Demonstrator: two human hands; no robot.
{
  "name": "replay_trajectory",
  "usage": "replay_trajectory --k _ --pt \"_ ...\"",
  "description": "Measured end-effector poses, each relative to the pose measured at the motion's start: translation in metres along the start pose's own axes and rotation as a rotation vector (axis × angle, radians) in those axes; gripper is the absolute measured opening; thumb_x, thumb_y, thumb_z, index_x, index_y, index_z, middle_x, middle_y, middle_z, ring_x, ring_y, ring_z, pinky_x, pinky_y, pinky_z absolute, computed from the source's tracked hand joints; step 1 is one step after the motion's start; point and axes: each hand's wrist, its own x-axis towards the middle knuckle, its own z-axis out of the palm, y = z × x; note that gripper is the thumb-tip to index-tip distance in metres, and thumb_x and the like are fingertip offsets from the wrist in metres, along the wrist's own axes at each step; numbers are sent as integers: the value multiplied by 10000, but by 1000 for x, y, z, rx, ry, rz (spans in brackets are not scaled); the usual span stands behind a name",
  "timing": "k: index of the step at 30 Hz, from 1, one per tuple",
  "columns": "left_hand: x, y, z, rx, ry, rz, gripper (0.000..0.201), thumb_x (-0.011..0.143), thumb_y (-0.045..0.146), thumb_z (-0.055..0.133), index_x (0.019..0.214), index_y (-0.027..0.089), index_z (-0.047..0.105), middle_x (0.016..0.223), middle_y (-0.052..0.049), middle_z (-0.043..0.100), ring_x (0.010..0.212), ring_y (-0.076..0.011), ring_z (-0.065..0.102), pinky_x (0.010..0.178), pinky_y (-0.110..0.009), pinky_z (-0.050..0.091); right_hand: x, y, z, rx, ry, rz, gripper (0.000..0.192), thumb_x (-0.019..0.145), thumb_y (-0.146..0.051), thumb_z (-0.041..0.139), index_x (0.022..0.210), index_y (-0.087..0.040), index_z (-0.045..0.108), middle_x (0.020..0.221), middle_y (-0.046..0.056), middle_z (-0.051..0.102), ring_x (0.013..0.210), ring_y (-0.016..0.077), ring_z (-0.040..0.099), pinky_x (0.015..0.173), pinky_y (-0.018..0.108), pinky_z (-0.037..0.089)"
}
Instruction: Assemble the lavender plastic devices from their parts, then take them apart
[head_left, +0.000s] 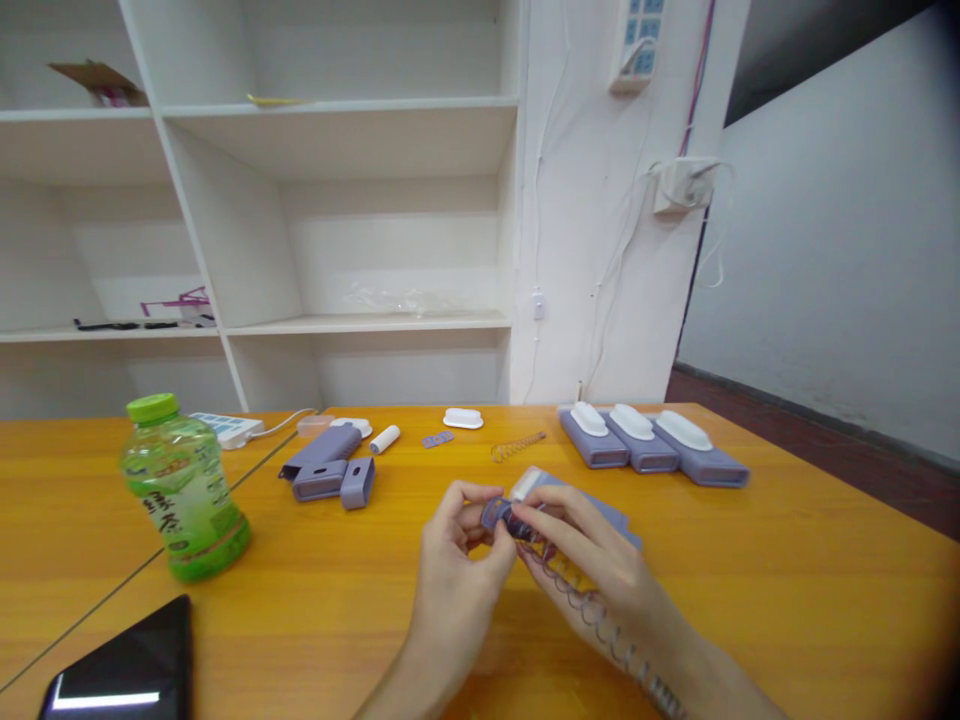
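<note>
Above the orange table (810,570), a person's two hands are meeting on a small purple part (493,513).

The left hand (457,575) is pinching the part, the right hand (611,560) is gripping its darker end, and a long spring (592,610) is trailing from beneath the right fingers along the wrist. A purple case (581,492) is lying just behind the right hand, partly hidden by it. Farther back, a copper-coloured coil (517,447) and a white lid (463,418) are resting near three purple boxes (645,455) wearing white tops. More purple pieces (326,460) are sitting left, near a green-capped bottle (184,500) and a black tablet (124,670). Dark lettering is showing on the bottle's label, too blurred to read surely.
</note>
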Motion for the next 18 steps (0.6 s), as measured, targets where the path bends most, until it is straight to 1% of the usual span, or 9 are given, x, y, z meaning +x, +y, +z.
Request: replay_trajectory --k 3,7,11,14,18 --pt "-1 0 0 67 35 42 176 844 229 681 978 190 573 834 -28 730 764 -155 685 729 -236 524 6 -7 -3 -21 6 -3 420 949 -74 525 1353 -188 532 1199 140 582 1109 218 622 908 314 570" --pt "-3 0 1 158 24 105 160 863 216 639 1017 198 604 858 -28 717 771 -156 677 708 -225 515 6 -5 -7 -107 -8 -13 433 941 -111 552 1364 -206 532 1169 132 622 1066 233 647 880 335 583" --pt "-5 1 3 242 -16 145 162 895 207 590 1054 216 621 889 -14 706 793 -145 668 726 -215 516 1 1 -9 -94 -41 -15 466 928 -105 580 1378 -201 508 1209 134 613 1144 243 622 962 341 552" --pt "-5 -1 2 275 -49 148 192 913 209 564 1093 220 627 940 -25 707 839 -156 672 752 -222 516 -1 2 -10 -71 -49 -6 452 949 -124 571 1387 -212 496 1228 123 611 1166 228 614 995 315 528" --pt "-5 -2 0 223 -76 112 215 912 219 570 1116 209 638 954 -45 713 844 -173 675 753 -238 524 1 2 -11 -42 -8 -2 345 980 -200 556 1325 -218 546 1159 98 641 1089 201 651 954 265 538"
